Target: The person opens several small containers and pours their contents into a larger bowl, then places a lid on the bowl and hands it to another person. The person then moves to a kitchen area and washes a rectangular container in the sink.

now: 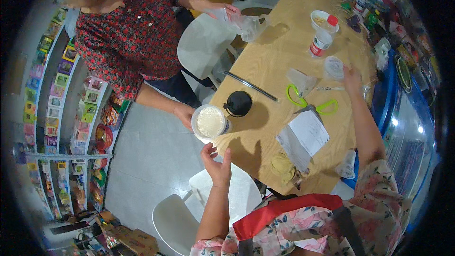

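My left hand point(217, 167) is raised with its fingers apart, just below a clear tub of pale contents point(209, 121) at the table's edge. Another person's hand point(185, 114) is on that tub's side. Beside it stands a container with a black lid point(239, 103). My right hand point(352, 80) reaches across the table to a round clear lid or shallow tub point(334, 68), its fingers at the rim; whether they grip it I cannot tell. Near that arm lie green-handled scissors point(311, 105), partly under an open notebook point(308, 133).
Another person point(124, 39) stands across the table, holding a clear plastic bag point(249, 28). A bottle point(318, 48) and a white bowl point(321, 17) stand at the far end. A metallic rod point(251, 86) and a yellowish cloth point(282, 165) lie on the table point(263, 65). White chairs point(174, 217) flank it.
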`<state>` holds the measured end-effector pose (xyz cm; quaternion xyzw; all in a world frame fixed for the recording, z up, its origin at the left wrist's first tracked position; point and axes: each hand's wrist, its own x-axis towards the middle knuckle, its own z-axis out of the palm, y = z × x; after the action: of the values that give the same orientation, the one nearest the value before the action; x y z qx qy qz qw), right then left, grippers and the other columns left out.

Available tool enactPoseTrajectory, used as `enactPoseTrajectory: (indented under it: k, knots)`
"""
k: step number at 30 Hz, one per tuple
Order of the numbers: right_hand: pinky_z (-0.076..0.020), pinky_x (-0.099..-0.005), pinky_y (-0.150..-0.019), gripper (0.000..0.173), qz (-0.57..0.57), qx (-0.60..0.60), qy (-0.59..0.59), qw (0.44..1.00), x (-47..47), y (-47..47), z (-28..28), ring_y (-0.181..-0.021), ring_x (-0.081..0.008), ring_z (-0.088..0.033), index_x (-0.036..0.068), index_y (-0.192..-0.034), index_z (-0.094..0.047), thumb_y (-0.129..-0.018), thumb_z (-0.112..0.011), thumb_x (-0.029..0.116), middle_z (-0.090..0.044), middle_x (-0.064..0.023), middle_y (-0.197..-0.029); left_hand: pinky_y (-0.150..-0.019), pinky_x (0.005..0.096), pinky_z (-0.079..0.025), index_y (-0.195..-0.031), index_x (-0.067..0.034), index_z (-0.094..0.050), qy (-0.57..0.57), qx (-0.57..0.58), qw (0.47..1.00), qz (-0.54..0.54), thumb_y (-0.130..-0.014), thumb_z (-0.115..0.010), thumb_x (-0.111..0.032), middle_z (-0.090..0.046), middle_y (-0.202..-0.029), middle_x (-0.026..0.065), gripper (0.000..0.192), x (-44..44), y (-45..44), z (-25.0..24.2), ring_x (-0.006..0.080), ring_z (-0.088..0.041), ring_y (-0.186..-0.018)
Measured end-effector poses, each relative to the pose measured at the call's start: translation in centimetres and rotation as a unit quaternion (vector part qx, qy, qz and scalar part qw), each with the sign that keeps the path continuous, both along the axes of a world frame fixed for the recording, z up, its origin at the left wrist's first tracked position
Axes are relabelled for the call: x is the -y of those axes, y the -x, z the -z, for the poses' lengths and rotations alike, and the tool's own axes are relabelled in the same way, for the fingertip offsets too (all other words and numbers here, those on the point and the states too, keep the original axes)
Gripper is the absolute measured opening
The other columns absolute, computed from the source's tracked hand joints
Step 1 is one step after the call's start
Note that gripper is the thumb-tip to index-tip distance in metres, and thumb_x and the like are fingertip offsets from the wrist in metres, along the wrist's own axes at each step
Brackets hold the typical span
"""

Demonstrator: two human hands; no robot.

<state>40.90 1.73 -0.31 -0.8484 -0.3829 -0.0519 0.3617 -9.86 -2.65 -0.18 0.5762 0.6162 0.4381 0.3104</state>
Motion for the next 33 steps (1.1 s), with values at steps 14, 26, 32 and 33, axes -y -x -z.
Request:
enactPoseTrajectory:
  k: [14,26,32,33]
  knots:
    - [-0.031,-0.0456,-0.104,0.086,-0.581,0.143,0.213,0.773,-9.0,30.8,0.7,-0.128,-0.04,-0.032,0.017,-0.136,-0.037,-0.061,-0.077,0.03,-0.035,-0.0205,-0.138,-0.088,0.0329,-0.038,-0.117,-0.002,-0.042,-0.108,0.188,0.975,-0.053,-0.084,-0.05,-0.009,-0.044,-0.119,0.012,0.035,-2.3,1.9,-3.4,0.0197,-0.047,-0.101]
    - [-0.034,-0.0459,-0.1,0.082,-0.374,0.08,-0.013,0.924,-0.1,28.6,-8.2,-0.117,-0.041,-0.042,-0.001,-0.133,-0.035,-0.065,-0.074,0.021,-0.044,-0.0236,-0.127,-0.081,0.0324,-0.047,-0.128,0.0,-0.04,0.092,0.176,0.958,0.209,-0.088,-0.059,-0.021,-0.055,-0.115,0.0166,0.049,1.9,-3.1,-8.3,0.0252,-0.056,-0.103]
    - [-0.0362,-0.0446,-0.098,0.08,-0.487,-0.03,0.046,0.872,7.6,30.6,-11.9,-0.114,-0.0395,-0.044,-0.001,-0.136,-0.032,-0.07,-0.071,0.022,-0.042,-0.0238,-0.127,-0.079,0.0276,-0.046,-0.112,0.001,-0.049,0.162,0.322,0.915,0.182,-0.092,-0.052,-0.011,-0.057,-0.096,0.0075,0.024,0.0,-5.9,-9.2,0.0135,-0.054,-0.087]
    - [-0.0403,-0.0423,-0.094,0.075,-0.514,-0.031,0.015,0.857,7.8,30.0,-12.4,-0.11,-0.0368,-0.049,0.001,-0.137,-0.033,-0.074,-0.069,0.022,-0.046,-0.0224,-0.124,-0.076,0.0268,-0.046,-0.108,0.001,-0.051,0.144,0.3,0.922,0.198,-0.09,-0.054,-0.012,-0.058,-0.091,0.0055,0.023,0.0,-5.3,-9.5,0.012,-0.054,-0.083]
